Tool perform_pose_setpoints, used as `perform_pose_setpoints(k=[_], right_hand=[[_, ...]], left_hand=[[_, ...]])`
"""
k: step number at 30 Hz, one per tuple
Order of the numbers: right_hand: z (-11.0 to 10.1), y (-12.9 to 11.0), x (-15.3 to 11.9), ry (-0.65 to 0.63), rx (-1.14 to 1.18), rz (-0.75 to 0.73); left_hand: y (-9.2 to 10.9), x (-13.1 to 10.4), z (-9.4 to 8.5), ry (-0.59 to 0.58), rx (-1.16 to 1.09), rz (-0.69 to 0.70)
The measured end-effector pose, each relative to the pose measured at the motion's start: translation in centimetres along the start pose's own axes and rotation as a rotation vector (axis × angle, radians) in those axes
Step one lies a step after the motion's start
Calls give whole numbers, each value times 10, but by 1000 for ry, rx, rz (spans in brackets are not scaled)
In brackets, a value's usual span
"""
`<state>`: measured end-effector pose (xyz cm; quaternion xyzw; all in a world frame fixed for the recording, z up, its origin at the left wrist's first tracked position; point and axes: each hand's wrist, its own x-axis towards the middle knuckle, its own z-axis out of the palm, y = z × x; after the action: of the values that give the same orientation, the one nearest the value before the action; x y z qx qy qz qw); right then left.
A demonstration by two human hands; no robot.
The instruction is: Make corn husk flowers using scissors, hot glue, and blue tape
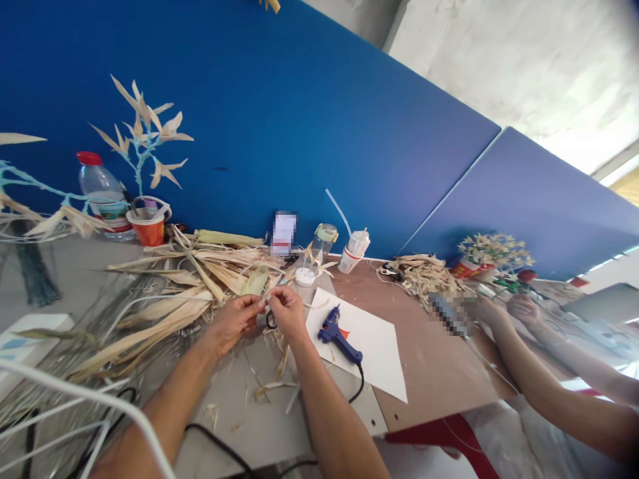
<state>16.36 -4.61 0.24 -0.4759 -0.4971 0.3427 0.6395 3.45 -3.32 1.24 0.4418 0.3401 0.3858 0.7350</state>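
Observation:
My left hand (pixel 238 320) and my right hand (pixel 288 314) meet over the table's middle, fingers pinched together. Between their fingertips is a small pale piece, too small to make out fully; it looks like husk. Dried corn husks (pixel 194 293) lie in a heap to the left of my hands and behind them. Just right of my right hand, a blue glue gun (pixel 340 336) rests on a white sheet (pixel 384 352). A white round lid or base (pixel 304 277) stands behind my hands, with husk pieces beside it.
Behind the husks are a red-capped bottle (pixel 107 199), an orange cup (pixel 148 228) with a husk flower stem, a phone (pixel 283 233), a jar (pixel 324 243) and a white cup (pixel 351 256). Black cables cross the front. Another person's arms (pixel 529 372) reach in at the right.

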Motion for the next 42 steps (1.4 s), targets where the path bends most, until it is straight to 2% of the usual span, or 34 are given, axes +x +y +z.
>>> perform_pose_setpoints(k=[6,17,21,26,31,37,42], right_hand=[[2,0,-3,12,-99,-32],[5,-3,-4,-2,-63,27],[6,3,-3,40,22,51],[6,1,-2,-27,235,150],[4,2,0,-15,281,150],[-1,7,6,109,270,130],[-6,5,8,189,304,156]], left_hand=[[0,1,3,91,82,18],[-3,3,2,172,161,22],[-4,3,2,173,181,35],[-7,5,0,168,251,73],[-8,6,0,190,256,79],[-2,3,1,127,64,81],[4,-6,2,-52,-43,-41]])
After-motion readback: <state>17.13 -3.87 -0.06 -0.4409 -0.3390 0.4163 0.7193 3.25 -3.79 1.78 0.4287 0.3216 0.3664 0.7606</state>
